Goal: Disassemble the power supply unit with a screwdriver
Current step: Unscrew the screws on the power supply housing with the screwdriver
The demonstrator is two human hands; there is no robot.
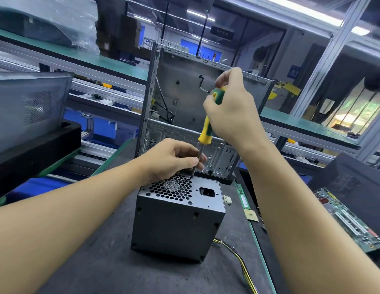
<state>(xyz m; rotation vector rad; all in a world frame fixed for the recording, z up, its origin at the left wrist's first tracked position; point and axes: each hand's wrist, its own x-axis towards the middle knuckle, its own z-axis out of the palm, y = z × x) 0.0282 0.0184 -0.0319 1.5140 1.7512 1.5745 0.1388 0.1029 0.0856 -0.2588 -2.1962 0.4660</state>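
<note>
A grey metal power supply unit (178, 221) stands on end on the dark mat, its honeycomb fan grille and power socket facing up. A yellow and green screwdriver (205, 132) stands almost upright over it, its tip at the far edge of the grille. My right hand (231, 107) grips the top of the handle. My left hand (172, 158) pinches the metal shaft just above the tip.
An open, empty computer case (184, 92) stands right behind the unit. Yellow and black cables (244, 266) trail from the unit's right. A green motherboard (350, 221) lies at the right, with a memory stick (244, 198) and a small chip (251, 215) nearer. Black bins sit left.
</note>
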